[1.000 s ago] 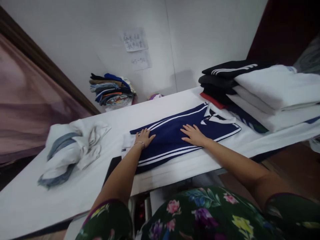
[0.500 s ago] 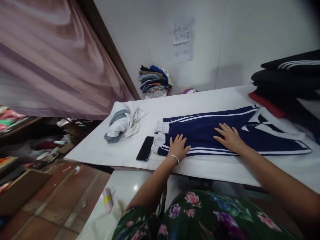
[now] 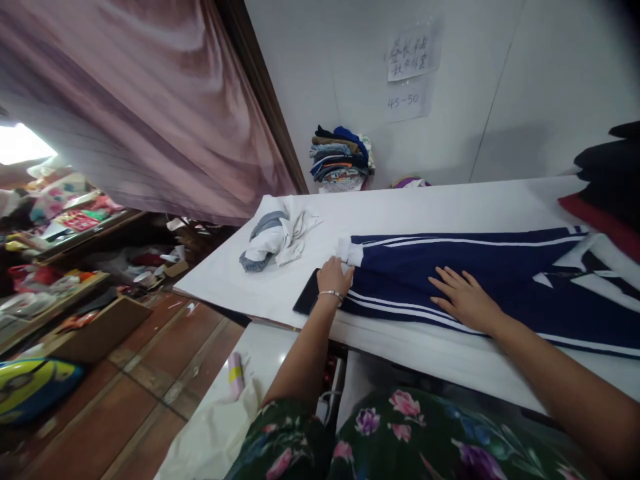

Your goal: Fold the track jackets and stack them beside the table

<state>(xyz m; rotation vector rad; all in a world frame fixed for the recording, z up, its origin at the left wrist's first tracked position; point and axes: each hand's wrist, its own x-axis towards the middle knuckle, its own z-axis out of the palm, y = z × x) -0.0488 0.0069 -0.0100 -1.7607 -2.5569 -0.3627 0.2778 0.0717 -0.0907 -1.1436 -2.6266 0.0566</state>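
Observation:
A navy garment with white side stripes lies flat and lengthwise on the white table. Its pale cuffs point left, and a white and black patch shows towards its right end, which runs out of view. My left hand, with a bracelet at the wrist, has its fingers curled over the nearer cuff. A black phone lies just beside that hand, partly covered by it. Flat on the middle of the garment, my right hand rests with its fingers spread.
Rumpled white and grey clothes lie on the table's left part. A folded clothing stack stands by the wall, dark and red clothes at the right. A pink curtain hangs left; a lower white surface adjoins the table.
My left hand has moved left from the garment's leg-like lower strip to its cuff, and its fingers have curled. My right hand stays flat on the fabric. The view has turned left.

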